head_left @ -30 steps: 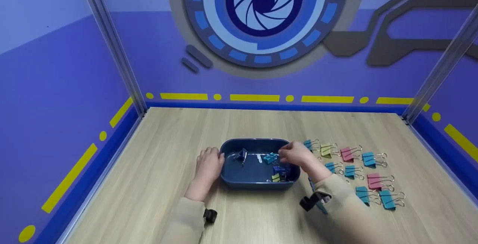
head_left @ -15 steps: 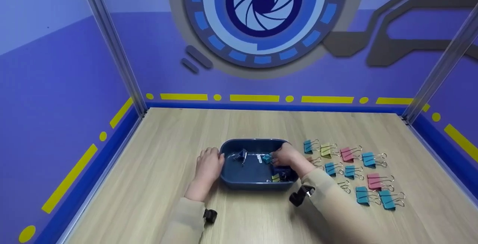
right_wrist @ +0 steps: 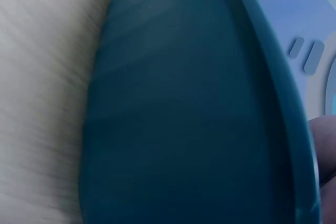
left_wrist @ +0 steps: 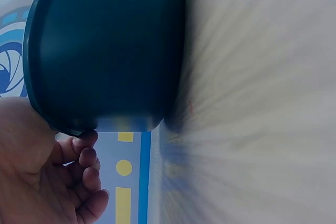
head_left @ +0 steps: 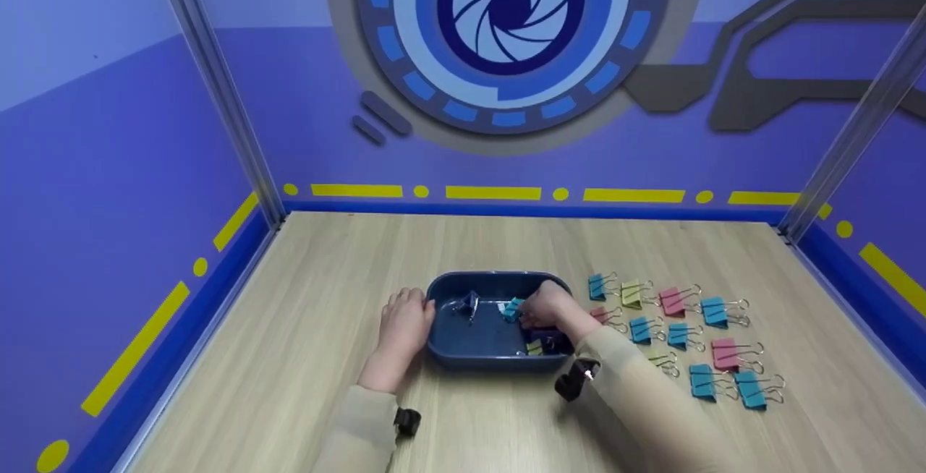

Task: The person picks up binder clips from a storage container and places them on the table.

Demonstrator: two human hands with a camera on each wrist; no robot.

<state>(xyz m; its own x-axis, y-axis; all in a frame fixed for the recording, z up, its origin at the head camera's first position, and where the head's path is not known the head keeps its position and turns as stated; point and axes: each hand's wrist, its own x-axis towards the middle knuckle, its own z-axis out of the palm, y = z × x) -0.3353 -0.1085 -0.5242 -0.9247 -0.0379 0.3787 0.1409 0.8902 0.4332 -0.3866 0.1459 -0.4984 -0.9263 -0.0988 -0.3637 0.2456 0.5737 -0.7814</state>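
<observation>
A dark blue plastic bin (head_left: 474,364) stands on the table. My left hand (head_left: 406,320) grips its left rim; in the left wrist view, curled fingers (left_wrist: 90,157) meet the edge of the bin. Inside the bin's right half, my right hand (head_left: 548,305) pinches a teal binder clip (head_left: 512,309), though the fingertips are partly hidden. A dark blue binder clip (head_left: 470,302) lies in the left half. Near the front right corner are a yellow-green binder clip (head_left: 534,348) and dark clips, partly under the hand. The bin wall (right_wrist: 178,103) fills most of the right wrist view.
Several teal, pink and yellow binder clips lie in loose rows right of the bin, among them a pink clip (head_left: 725,354) and a teal clip (head_left: 751,389). The right forearm passes close to the nearest ones. Printed panels (head_left: 492,162) wall in the table.
My right hand has moved left and down into the bin, onto the teal binder clip, which has shifted slightly left. The left hand keeps its place on the rim.
</observation>
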